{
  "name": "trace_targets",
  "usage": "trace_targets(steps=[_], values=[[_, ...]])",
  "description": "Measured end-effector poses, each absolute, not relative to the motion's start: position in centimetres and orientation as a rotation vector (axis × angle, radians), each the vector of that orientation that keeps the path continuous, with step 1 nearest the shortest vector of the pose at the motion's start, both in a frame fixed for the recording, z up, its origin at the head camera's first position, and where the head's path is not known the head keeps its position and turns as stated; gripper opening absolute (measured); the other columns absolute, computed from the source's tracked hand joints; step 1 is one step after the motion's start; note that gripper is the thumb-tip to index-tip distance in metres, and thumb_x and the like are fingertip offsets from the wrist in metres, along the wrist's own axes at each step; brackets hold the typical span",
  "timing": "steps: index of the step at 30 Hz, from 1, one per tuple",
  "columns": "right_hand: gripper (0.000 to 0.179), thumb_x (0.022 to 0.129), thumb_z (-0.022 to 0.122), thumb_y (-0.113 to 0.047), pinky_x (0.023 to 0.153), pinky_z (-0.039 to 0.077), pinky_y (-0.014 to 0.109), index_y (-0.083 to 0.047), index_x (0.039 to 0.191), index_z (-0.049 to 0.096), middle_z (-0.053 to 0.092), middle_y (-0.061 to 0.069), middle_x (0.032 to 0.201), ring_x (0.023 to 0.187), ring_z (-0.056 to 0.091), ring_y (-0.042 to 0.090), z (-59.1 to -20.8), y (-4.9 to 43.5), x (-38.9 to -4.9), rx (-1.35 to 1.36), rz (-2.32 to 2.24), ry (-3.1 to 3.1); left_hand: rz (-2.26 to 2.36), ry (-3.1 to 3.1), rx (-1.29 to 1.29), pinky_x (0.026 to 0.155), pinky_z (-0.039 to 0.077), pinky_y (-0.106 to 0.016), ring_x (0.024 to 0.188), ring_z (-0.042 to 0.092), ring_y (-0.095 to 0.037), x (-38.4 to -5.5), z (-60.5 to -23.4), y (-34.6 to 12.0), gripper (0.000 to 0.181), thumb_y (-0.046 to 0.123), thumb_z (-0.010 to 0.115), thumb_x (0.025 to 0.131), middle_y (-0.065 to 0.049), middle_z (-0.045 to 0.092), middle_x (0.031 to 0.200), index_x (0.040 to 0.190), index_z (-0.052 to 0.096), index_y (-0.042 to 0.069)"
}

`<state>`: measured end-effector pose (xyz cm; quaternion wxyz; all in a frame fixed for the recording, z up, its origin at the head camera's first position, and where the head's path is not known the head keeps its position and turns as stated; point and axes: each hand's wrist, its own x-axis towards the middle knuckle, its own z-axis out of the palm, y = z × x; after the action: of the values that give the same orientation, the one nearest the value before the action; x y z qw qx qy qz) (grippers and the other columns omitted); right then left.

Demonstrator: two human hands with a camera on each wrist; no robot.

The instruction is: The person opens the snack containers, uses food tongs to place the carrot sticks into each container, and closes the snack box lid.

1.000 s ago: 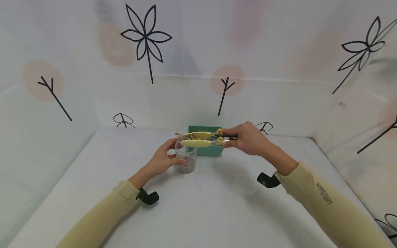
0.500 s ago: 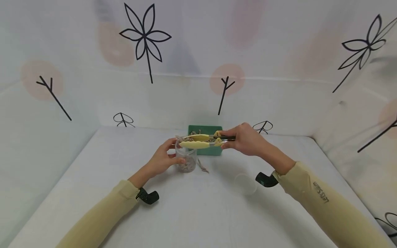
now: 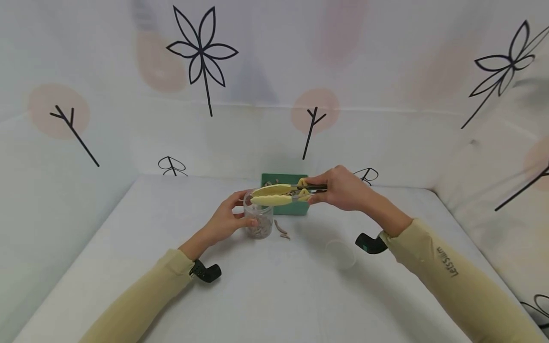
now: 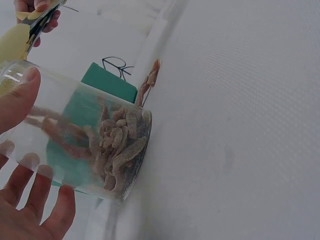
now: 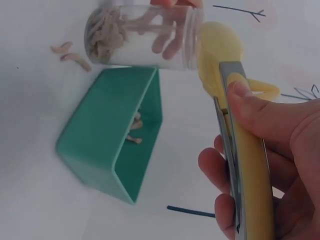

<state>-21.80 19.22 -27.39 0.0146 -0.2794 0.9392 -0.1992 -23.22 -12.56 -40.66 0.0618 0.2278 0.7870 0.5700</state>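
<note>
My left hand [image 3: 224, 220] grips a clear jar [image 3: 259, 223] from its left side, thumb in front. Grey-brown dried strips [image 4: 120, 142] heap at the jar's bottom, and blurred strips show higher up inside it in the left wrist view. Tongs with yellow scalloped heads [image 3: 271, 200] are held in my right hand [image 3: 346, 188], their heads over the jar's mouth. No strip shows between the heads. Beside the jar's base, two loose strips [image 5: 76, 60] lie on the table. Just behind stands a green box [image 5: 100, 122] with more strips inside, partly hidden by the tongs in the head view.
A round translucent lid [image 3: 340, 254] lies on the white tabletop [image 3: 274, 295], right of the jar. Patterned cloth [image 3: 257, 138] hangs behind the table and along its sides.
The strips that stuck out of the tongs at the jar's mouth have left the tongs. One loose strip, then a second, has appeared on the table beside the jar. Both hands stay nearly in place.
</note>
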Motion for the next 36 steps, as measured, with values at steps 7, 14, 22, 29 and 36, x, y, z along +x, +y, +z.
trace_targets(steps=[7,14,22,29,36], values=[[0.059,0.084,0.082,-0.025,0.053,0.04,0.028,-0.004,0.135,0.061,0.075,0.006,0.103,0.066,0.056,0.011,-27.4,19.7,-21.8,-0.835,-0.638,2.919,1.702,2.398,0.642,0.104,0.045,-0.047,0.131,0.043,-0.035,-23.0,-40.5,-12.3,0.083,0.005,0.081,0.083,-0.014,0.043,0.145,0.152,0.035,0.008],[0.063,0.087,0.08,-0.024,0.077,0.053,0.039,-0.004,0.141,0.056,0.068,0.014,0.123,0.092,0.065,0.019,-28.2,20.9,-22.8,-0.787,-0.642,2.967,1.706,2.379,0.628,0.106,0.043,-0.049,0.132,0.042,-0.037,-23.0,-40.7,-12.3,0.084,0.002,0.08,0.083,-0.02,0.044,0.145,0.153,0.032,0.006],[0.067,0.088,0.078,-0.026,0.077,0.052,0.039,-0.001,0.144,0.051,0.066,0.018,0.125,0.094,0.062,0.023,-29.5,22.5,-24.1,-0.644,-0.587,3.013,1.669,2.402,0.698,0.103,0.046,-0.047,0.13,0.044,-0.033,-22.6,-40.4,-12.2,0.087,0.013,0.083,0.082,-0.014,0.046,0.143,0.154,0.034,0.017],[0.069,0.087,0.079,-0.03,0.063,0.047,0.033,-0.004,0.144,0.052,0.07,0.014,0.114,0.08,0.06,0.02,-30.5,22.8,-25.0,-0.553,-0.446,3.014,1.637,2.451,0.708,0.102,0.046,-0.049,0.126,0.046,-0.031,-22.7,-39.8,-11.9,0.082,0.017,0.082,0.083,-0.012,0.048,0.14,0.151,0.038,0.017],[0.067,0.085,0.081,-0.03,0.064,0.05,0.034,-0.005,0.141,0.056,0.069,0.016,0.116,0.086,0.063,0.022,-30.0,22.0,-26.1,-0.572,-0.21,2.977,1.65,2.483,0.725,0.104,0.044,-0.049,0.129,0.046,-0.032,-23.0,-39.6,-11.8,0.076,0.021,0.081,0.085,-0.012,0.05,0.141,0.15,0.041,0.013]])
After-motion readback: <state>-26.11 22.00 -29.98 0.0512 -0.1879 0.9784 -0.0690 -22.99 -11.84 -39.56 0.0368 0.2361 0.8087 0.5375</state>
